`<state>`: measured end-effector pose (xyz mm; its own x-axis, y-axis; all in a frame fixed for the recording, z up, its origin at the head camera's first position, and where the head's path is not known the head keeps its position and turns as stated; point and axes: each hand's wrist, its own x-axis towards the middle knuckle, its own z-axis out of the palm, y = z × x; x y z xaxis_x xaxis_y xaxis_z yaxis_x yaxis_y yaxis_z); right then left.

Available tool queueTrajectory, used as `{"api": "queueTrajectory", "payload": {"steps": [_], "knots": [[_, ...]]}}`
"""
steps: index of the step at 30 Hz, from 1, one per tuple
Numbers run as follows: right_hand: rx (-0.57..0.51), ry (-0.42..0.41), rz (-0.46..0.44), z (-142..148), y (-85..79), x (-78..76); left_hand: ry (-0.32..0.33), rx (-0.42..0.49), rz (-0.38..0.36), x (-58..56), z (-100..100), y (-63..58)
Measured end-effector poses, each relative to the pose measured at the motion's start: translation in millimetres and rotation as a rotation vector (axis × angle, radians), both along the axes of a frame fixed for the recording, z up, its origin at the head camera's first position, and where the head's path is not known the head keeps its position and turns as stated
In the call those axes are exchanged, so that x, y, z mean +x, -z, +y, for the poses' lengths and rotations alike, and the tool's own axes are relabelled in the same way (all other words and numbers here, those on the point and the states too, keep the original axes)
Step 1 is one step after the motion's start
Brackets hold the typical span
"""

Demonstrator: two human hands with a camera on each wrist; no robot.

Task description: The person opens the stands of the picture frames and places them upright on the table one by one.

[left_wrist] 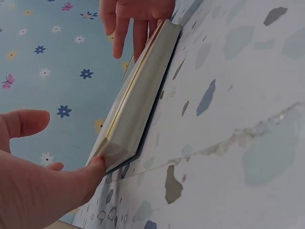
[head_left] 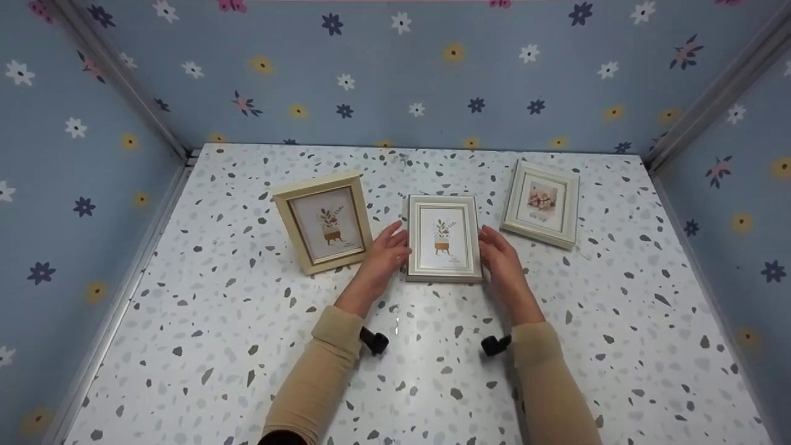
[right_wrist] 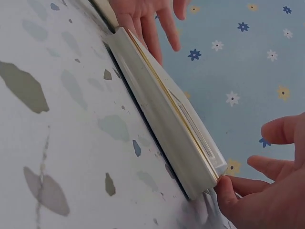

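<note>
A pale cream picture frame (head_left: 444,238) with a potted-plant print lies face up on the speckled table, between both hands. My left hand (head_left: 383,262) is at its left side, fingers extended; in the left wrist view a fingertip (left_wrist: 98,164) touches the frame's near corner while the thumb stays apart. On the opposite side is my right hand (head_left: 505,266), fingers loosely bent. The right wrist view has one of its fingertips (right_wrist: 224,186) against the corner there, its thumb also apart. Neither hand is curled round the frame.
To the left, a yellowish frame (head_left: 324,224) with a similar plant print stands leaning back, close to the left hand. Another pale frame (head_left: 541,204) with a flower picture lies at the right rear. Flower-patterned walls (head_left: 395,74) enclose the speckled table (head_left: 432,383) on three sides.
</note>
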<state>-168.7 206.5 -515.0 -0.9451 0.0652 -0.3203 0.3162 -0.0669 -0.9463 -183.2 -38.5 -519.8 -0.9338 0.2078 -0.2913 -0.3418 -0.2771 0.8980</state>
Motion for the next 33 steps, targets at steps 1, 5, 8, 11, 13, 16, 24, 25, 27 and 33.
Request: {"api": "queueTrajectory", "payload": {"steps": [1, 5, 8, 11, 13, 16, 24, 25, 27, 33], "knots": [[-0.010, 0.009, -0.011, 0, -0.2, -0.8, -0.002, 0.006, -0.009, -0.6, 0, 0.2], [-0.047, 0.052, -0.044, -3, -1.9, -4.1, -0.013, 0.026, -0.042, -2.4, 1, -0.1], [-0.074, 0.067, -0.052, -4, -2.6, -6.4, -0.015, 0.026, -0.050, -3.0, 1, -0.9], [-0.124, 0.067, -0.059, -4, -2.7, -7.4, -0.011, 0.024, -0.046, -2.7, 0, -1.3], [-0.169, 0.061, -0.060, -3, -3.0, -6.3, -0.009, 0.027, -0.044, -2.0, 0, -1.2], [-0.222, 0.055, -0.050, -2, -5.0, -4.3, -0.007, 0.036, -0.029, -1.3, -1, -2.2], [-0.298, 0.023, 0.017, 1, -9.8, 0.7, -0.023, 0.045, 0.015, 0.7, -3, -8.3], [-0.300, 0.017, 0.023, 2, -9.7, 1.4, -0.026, 0.051, 0.018, 1.0, -3, -8.5], [-0.296, 0.009, 0.023, 2, -9.5, 3.2, -0.030, 0.058, 0.019, 1.4, -3, -8.3], [-0.280, 0.000, 0.027, 5, -9.0, 9.7, -0.027, 0.031, 0.023, 3.5, -4, -7.8]]}}
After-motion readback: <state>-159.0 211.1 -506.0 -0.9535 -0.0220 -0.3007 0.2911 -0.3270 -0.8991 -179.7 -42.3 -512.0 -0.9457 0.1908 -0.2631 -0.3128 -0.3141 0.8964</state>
